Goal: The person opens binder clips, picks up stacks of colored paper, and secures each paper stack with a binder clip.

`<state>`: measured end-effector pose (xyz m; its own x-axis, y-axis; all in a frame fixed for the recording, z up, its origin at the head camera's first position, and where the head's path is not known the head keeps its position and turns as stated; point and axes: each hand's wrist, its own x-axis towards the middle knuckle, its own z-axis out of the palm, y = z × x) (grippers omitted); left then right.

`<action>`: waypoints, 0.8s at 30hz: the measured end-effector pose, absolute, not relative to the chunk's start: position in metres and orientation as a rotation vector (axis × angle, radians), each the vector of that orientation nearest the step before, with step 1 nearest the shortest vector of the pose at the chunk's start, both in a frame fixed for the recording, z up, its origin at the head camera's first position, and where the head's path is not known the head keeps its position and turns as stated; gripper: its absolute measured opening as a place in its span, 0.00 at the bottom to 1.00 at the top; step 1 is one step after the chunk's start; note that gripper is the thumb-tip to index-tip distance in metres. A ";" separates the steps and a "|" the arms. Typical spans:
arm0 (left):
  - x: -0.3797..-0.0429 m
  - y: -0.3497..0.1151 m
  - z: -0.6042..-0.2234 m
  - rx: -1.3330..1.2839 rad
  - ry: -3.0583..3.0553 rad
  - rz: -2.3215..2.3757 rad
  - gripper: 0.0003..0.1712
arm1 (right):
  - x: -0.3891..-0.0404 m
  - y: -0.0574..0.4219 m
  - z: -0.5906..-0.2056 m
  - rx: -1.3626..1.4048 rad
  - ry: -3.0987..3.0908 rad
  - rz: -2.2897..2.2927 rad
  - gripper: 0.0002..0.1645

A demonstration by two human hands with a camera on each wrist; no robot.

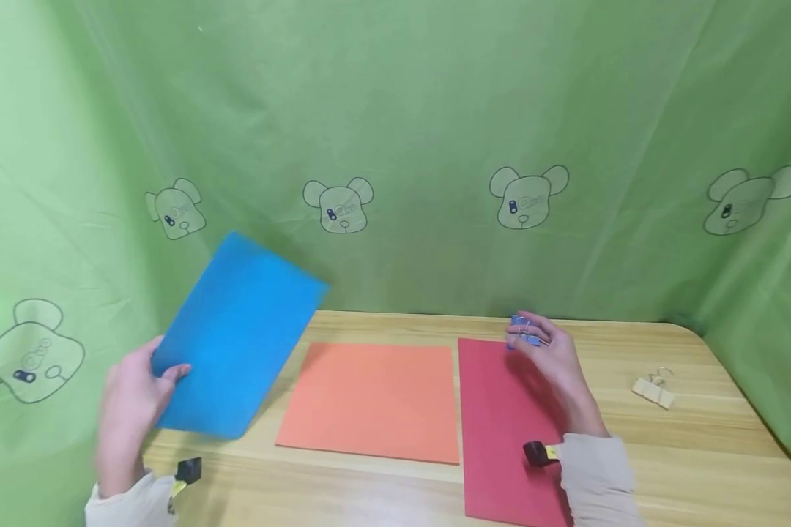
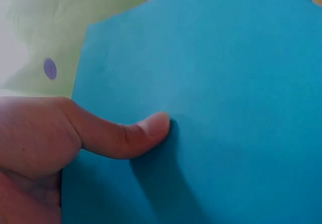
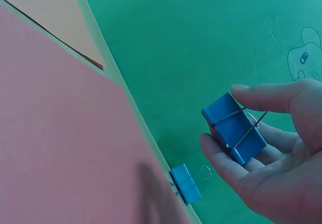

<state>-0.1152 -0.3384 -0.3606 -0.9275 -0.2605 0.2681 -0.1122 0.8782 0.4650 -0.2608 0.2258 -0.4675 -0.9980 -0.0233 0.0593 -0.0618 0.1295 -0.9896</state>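
Note:
On the left, my left hand (image 1: 132,399) grips a sheet-like blue paper piece (image 1: 244,337) by its side edge, raised and tilted over the table. The thumb (image 2: 146,128) lies across the blue face, and the other fingers are hidden behind it. Above the far end of a red paper stack (image 1: 507,439), my right hand (image 1: 550,355) holds a blue binder clip (image 3: 234,128) between thumb and fingers. Its wire handles point toward the palm in the right wrist view. A second blue binder clip (image 3: 185,183) sits at the table's back edge, just beyond the red paper.
An orange paper stack (image 1: 372,402) lies mid-table, left of the red one. To the right is a cream binder clip (image 1: 654,389) on the wooden table (image 1: 712,454). A green curtain (image 1: 422,110) with bear-head prints hangs behind the table and along both sides.

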 end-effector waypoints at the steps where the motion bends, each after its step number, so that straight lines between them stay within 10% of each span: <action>1: -0.118 -0.332 -0.358 0.261 -2.694 -0.633 0.32 | -0.260 0.228 -0.467 0.095 -2.332 2.064 0.39; 24: -0.212 -0.189 -0.354 -0.283 -2.743 -0.169 0.11 | -0.256 0.243 -0.460 0.153 -2.376 2.020 0.43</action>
